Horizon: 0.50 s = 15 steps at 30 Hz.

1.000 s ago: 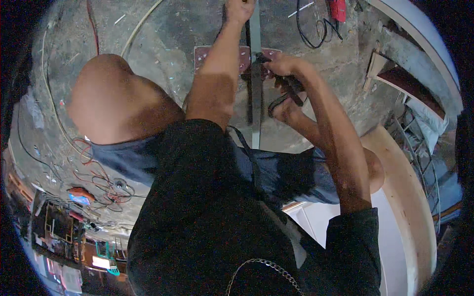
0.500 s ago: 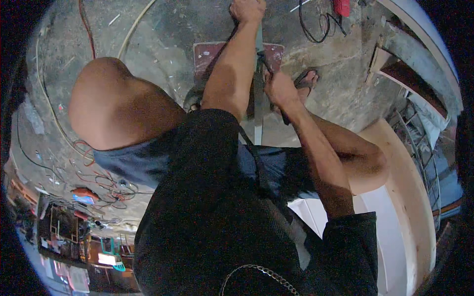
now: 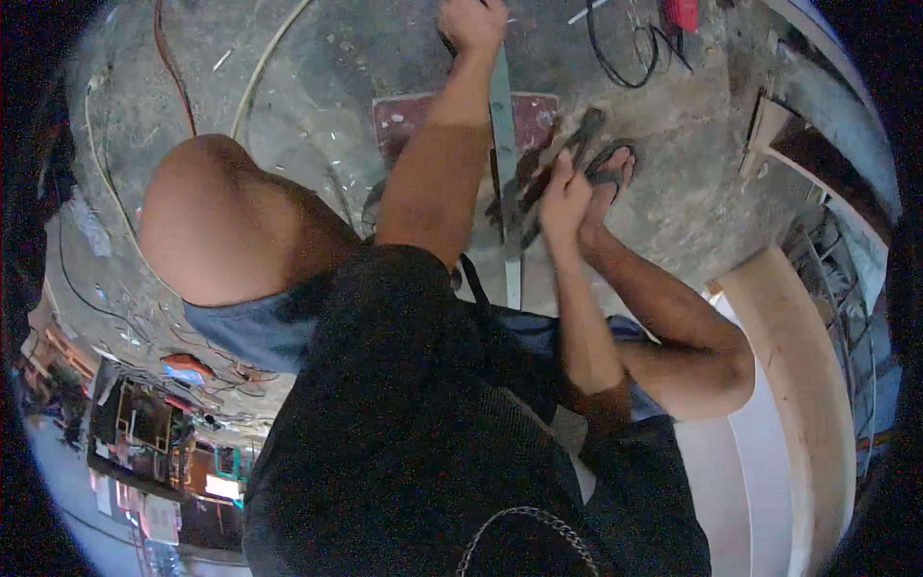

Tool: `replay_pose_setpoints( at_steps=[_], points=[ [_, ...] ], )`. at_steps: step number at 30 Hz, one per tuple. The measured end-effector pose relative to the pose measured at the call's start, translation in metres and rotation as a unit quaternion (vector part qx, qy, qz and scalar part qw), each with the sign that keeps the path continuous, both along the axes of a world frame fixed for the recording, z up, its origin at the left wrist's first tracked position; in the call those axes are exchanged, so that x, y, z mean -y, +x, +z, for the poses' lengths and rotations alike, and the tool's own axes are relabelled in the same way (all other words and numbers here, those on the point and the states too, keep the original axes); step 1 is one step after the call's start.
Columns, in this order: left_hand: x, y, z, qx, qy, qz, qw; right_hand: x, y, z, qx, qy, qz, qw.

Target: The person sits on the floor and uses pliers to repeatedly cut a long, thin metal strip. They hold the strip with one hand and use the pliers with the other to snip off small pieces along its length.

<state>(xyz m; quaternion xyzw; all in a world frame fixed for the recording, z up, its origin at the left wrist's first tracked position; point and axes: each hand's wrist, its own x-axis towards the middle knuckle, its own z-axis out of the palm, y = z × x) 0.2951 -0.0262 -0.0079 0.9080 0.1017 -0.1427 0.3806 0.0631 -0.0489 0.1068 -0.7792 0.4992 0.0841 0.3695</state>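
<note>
Right hand [image 3: 565, 197] closed in a fist around a dark hammer [image 3: 583, 137]. Grip is narrow, thumb up along the handle, head end out past the thumb, pointing away from me. Head is a bit blurred; the handle's lower end is hidden by my hand.

Left hand [image 3: 473, 24] is at the top edge of the view, fingers curled, at the far end of the metal bar [image 3: 505, 135]. Can't tell whether that fist is clamped on the bar itself or on something beside it.

Bar position: right next to the left fist on its right side, running from there straight back toward me. It passes left of my right fist. Hammer head sits to the bar's right, in view apart from it. Can't tell its height over the floor.

Under the bar, crosswise: a maroon board [image 3: 396, 117], partly behind my left forearm. Dark shadow on the floor between bar and right fist. My sandalled foot [image 3: 608, 178] is just right of the right hand.

Further out: red tool [image 3: 681, 13] top right, black cable [image 3: 627, 83] looped near it. Pale hose [image 3: 261, 81] on the left. Plank [image 3: 803, 375] and white panel [image 3: 716, 481] lower right.
</note>
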Motion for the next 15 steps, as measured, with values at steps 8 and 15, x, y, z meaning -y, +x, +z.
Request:
replay_pose_setpoints(
  at_steps=[8, 15],
  points=[
    [0.005, 0.002, 0.002, -0.008, -0.024, -0.001, 1.0, 0.07, 0.017, 0.031, -0.224, 0.281, 0.274, 0.892],
    [-0.001, 0.002, 0.008, -0.052, -0.007, -0.014, 0.999, 0.056, 0.044, 0.024, -0.255, 0.29, 0.331, 0.861]
  ],
)
